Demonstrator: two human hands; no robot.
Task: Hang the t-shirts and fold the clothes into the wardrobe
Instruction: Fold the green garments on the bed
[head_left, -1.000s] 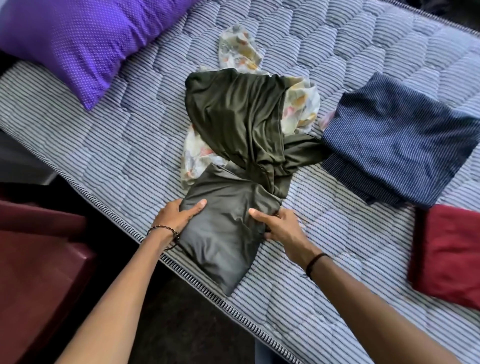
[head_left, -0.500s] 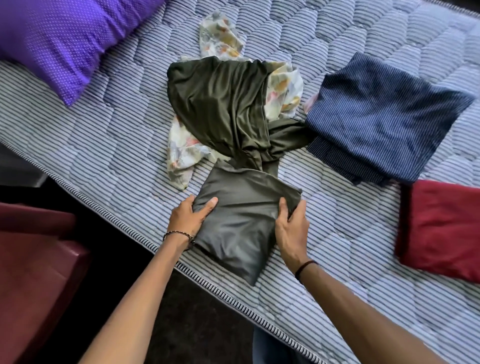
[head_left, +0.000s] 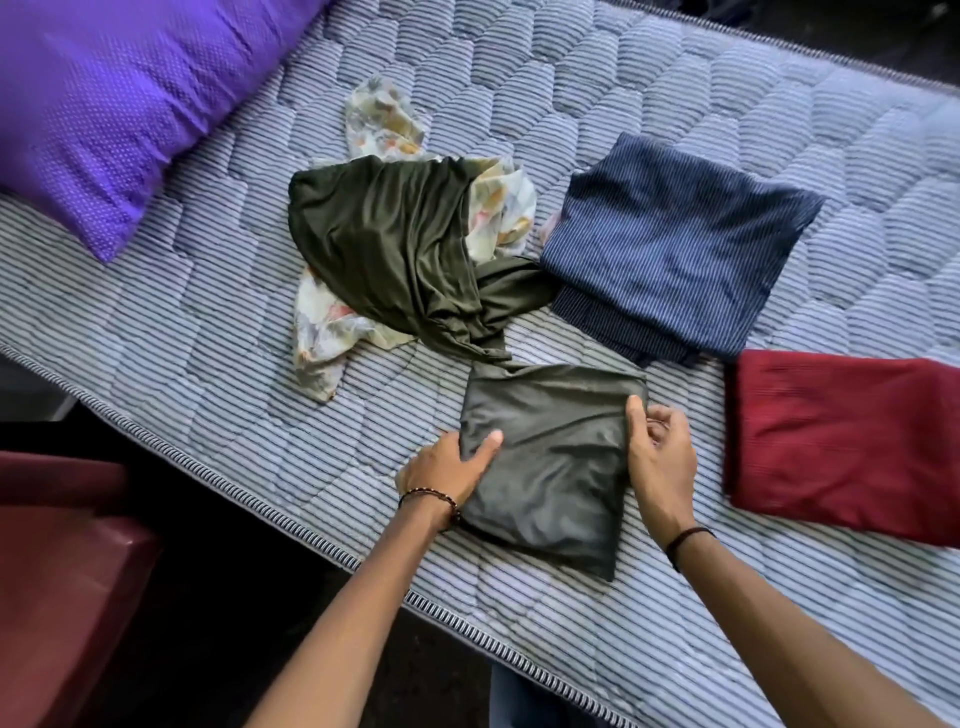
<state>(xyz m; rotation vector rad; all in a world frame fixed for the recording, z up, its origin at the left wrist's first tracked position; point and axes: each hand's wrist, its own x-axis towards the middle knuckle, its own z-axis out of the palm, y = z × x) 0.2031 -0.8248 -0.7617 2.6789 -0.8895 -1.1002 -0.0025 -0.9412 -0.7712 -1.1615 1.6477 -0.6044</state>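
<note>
Near the front edge of the mattress (head_left: 218, 374), at 6 o'clock: folded grey garment (head_left: 550, 467) lies flat. My left hand (head_left: 447, 470) grips its 9 o'clock edge, thumb on top, fingers hidden beneath. My right hand (head_left: 660, 467) pinches its 3 o'clock edge. Crumpled olive garment (head_left: 384, 244) touches it at 11 o'clock; navy striped stack (head_left: 675, 249) at 1, maroon fold (head_left: 841, 441) at 3.

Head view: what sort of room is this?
Most likely a bedroom: a bare striped mattress, a purple pillow on it, and folded clothes laid out, like the navy striped garment and the dark grey garment held by the left hand and right hand.
</note>
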